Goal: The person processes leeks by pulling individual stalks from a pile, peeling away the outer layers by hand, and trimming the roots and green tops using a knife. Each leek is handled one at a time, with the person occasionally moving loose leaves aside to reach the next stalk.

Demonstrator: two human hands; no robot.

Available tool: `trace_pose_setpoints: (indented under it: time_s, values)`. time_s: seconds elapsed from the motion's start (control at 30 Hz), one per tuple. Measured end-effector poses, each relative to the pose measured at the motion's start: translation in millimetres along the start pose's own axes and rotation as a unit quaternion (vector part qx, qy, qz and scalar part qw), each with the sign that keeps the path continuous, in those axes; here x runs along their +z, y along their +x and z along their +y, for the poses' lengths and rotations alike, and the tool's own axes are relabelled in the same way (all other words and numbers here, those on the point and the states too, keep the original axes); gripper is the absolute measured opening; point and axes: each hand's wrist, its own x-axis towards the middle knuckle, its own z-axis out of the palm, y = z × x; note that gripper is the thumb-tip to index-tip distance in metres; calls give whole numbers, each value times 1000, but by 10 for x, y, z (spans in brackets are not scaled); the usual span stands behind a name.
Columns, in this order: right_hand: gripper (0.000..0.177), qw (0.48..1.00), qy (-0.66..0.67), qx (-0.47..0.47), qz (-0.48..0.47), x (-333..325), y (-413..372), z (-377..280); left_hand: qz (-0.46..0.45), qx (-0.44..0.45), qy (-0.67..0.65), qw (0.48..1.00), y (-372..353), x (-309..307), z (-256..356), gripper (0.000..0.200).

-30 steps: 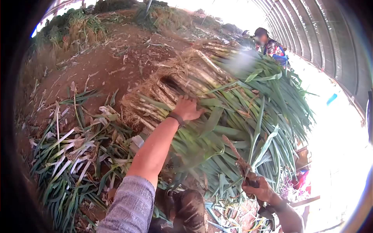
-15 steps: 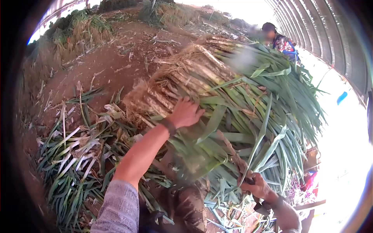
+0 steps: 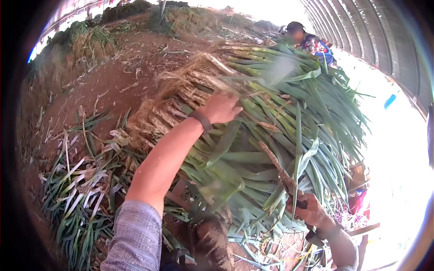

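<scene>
A large heap of long green-leaved stalks [image 3: 253, 149] with pale, rooted ends fills the middle of the view, roots to the left. On its upper stalks lies my left hand [image 3: 220, 106], fingers bent around a stalk near the pale part, with a dark band at the wrist. At the lower right, my right hand [image 3: 311, 211] is wrapped round the handle of a long, dirty, narrow tool [image 3: 280, 170], whose tip points up and left over the leaves.
Smaller white-stemmed plants [image 3: 86, 189] lie on the soil at the left. A person [image 3: 309, 43] in patterned clothing is behind the heap at the upper right. A ribbed curved wall [image 3: 375, 40] rises at the right; more plants stand at the upper left.
My left hand has moved up and slightly right over the stalks. My right hand has shifted a little right, and the tool shows more clearly. The whole view has shifted slightly.
</scene>
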Motion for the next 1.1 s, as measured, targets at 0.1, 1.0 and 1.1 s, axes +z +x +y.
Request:
trace_pose_setpoints:
  time_s: [0.1, 1.0, 1.1]
  values:
    - [20, 1000, 7, -8, -7, -72, -18, -108, 37, 14, 26, 999, -39, 167, 87, 52]
    - [20, 987, -138, -42, 73, -444, 260, -372, -109, -67, -86, 988, -44, 235, 375, 64]
    - [19, 979, -182, -61, 75, -568, 357, -244, -34, -47, -110, 992, -148, 203, 407, 58]
